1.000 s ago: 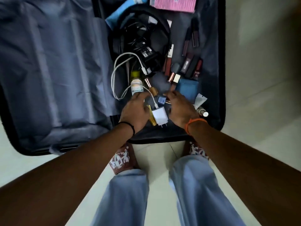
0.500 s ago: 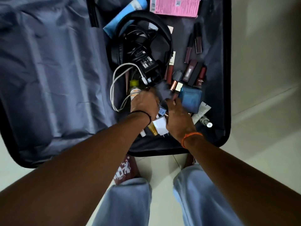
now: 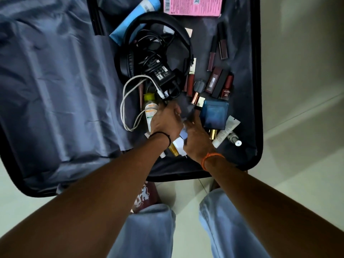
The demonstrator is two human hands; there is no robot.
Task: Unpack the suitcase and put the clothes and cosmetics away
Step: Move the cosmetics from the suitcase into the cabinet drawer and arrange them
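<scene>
suitcase (image 3: 259, 90): lies open on the floor, lid half with grey lining spread far left of both hands, packed half under them
white cable (image 3: 124, 101): looped just left of the left hand, runs up toward a black power adapter (image 3: 161, 75)
headphones (image 3: 158, 43): black, above the left hand, curved around the adapter and its cords
white tube (image 3: 150, 113): orange label, touching the left edge of the left hand, green-capped bottle (image 3: 149, 97) just above it
left hand (image 3: 165, 121): back up, fingers curled down into the pile; what they hold is hidden, grip can't be read
white charger (image 3: 179, 146): between the two wrists, partly covered by both hands
right hand (image 3: 197, 138): right beside the left hand, fingers bent down among the small items; can't tell if it grips anything
blue box (image 3: 214, 114): touching the right hand's upper right side
lipsticks (image 3: 219, 82): dark red cluster above the right hand, beyond the blue box
pink box (image 3: 193, 5): far above both hands, at the top edge
squeeze tube (image 3: 225, 131): white, just right of the right hand, small capped bottle (image 3: 235, 139) beside it
</scene>
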